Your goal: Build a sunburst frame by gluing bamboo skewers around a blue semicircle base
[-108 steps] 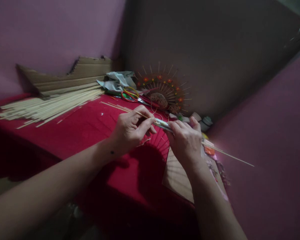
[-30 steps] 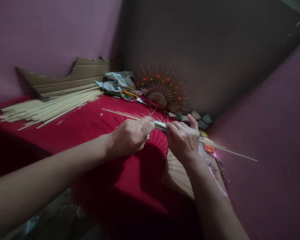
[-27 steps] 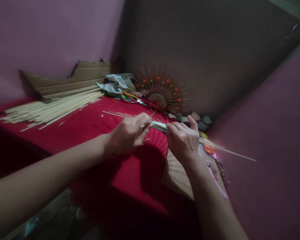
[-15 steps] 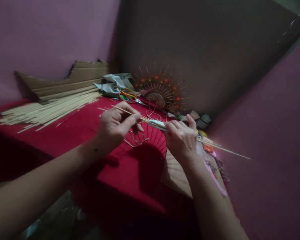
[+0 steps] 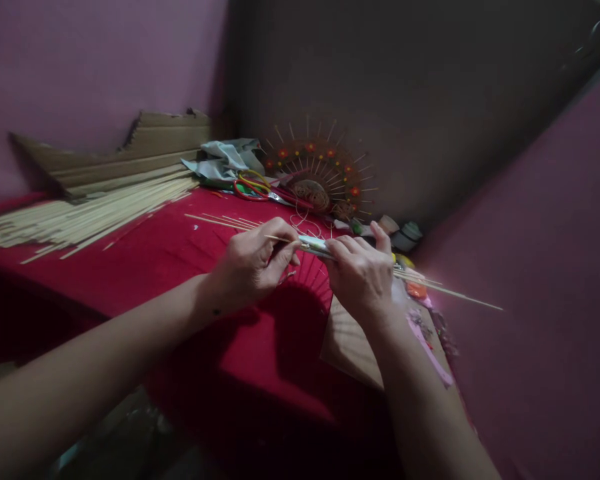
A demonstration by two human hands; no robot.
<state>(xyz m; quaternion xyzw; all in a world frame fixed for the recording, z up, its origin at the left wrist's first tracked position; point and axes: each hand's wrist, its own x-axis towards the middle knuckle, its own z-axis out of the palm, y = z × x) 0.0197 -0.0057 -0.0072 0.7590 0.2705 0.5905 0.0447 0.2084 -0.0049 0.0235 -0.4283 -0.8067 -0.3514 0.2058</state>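
Note:
My left hand [image 5: 257,261] is closed in a pinch on a thin wooden stick [image 5: 276,237], close beside my right hand. Wrapped round a flat, whitish strip [image 5: 315,244] is my right hand [image 5: 361,272], with its thumb raised. Thin sticks [image 5: 463,295] stick out beyond the right hand toward the wall. More stick ends [image 5: 207,220] show to the left, behind the left hand. Whether these pass through the strip is hidden by the fingers. Below the hands is a table with a red cloth [image 5: 180,253].
At left a large pile of sticks [image 5: 95,212] lies before torn cardboard [image 5: 170,139]. Scissors [image 5: 275,196] and crumpled pale cloth or paper [image 5: 227,160] lie at the back. Behind stands a fan-shaped ornament [image 5: 325,157] with orange flowers. A brown board [image 5: 350,347] is at right.
My left hand has moved right, up to the whitish strip, with the stick in its fingers. More stick ends now show left of it. My right hand stays nearly in place.

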